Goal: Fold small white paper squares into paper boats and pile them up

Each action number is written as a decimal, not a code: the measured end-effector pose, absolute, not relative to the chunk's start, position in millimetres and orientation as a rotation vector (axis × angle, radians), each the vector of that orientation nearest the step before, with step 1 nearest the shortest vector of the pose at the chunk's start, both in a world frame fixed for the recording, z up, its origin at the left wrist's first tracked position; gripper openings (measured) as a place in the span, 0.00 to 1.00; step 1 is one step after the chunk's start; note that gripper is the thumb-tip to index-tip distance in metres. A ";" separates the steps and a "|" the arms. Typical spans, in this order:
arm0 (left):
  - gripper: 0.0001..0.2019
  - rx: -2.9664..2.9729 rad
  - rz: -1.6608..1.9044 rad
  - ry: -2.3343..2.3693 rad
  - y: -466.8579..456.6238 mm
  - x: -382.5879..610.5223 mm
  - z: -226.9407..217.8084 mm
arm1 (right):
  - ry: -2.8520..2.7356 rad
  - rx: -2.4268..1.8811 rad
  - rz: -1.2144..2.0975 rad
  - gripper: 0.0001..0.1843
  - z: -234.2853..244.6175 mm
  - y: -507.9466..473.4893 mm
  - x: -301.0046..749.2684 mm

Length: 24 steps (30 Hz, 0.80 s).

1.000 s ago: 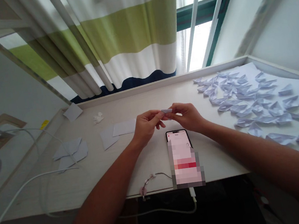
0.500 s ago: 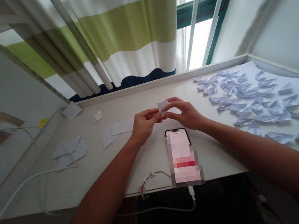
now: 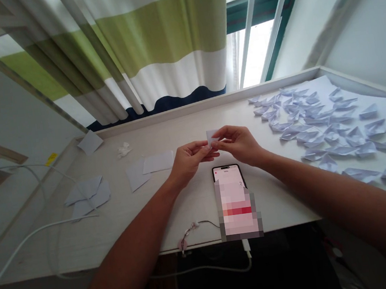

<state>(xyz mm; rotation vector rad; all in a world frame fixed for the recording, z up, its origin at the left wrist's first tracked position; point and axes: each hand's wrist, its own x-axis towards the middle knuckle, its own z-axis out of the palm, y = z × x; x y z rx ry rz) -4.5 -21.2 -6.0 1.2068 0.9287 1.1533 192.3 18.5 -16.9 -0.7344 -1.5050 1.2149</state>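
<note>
A small folded piece of white paper [image 3: 212,135] is pinched between both hands above the middle of the desk. My left hand [image 3: 191,159] is closed on its lower left part, thumb on top. My right hand [image 3: 237,143] grips the right side between thumb and fingers, and these cover much of the paper. Just below the hands lies a phone [image 3: 228,175] with a lit screen, partly blurred out. To the right, many folded paper boats [image 3: 311,136] are spread over the desk.
Loose paper sheets [image 3: 158,162] lie left of my hands, with more paper pieces [image 3: 89,196] farther left. A crumpled tissue [image 3: 123,150] is near the back. A white cable [image 3: 31,239] crosses the left side. A charging plug [image 3: 246,246] hangs from the phone at the desk's front edge.
The right fingers have drawn closer together on the folded paper, with the thumb now pressed at its lower edge. The left hand keeps its hold. The view has shifted slightly.
</note>
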 end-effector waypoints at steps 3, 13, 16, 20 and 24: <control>0.23 1.214 1.155 0.909 -20.8 -4.4 -6.3 | -1.495 -0.731 1.240 0.27 -13.6 17.5 193.1; 0.21 1.270 1.174 0.903 -21.6 -3.1 -6.5 | -1.422 -0.701 1.338 0.38 -14.9 18.1 195.2; 0.22 1.295 1.175 0.940 -20.8 -3.0 -7.4 | -1.410 -0.719 1.351 0.31 -16.7 19.3 194.2; 0.23 1.298 1.167 0.968 -19.6 -3.0 -9.3 | -1.387 -0.722 1.349 0.29 -18.3 20.8 192.7; 0.22 1.311 1.165 0.975 -19.7 -2.9 -9.6 | -1.382 -0.742 1.319 0.30 -15.9 20.6 193.4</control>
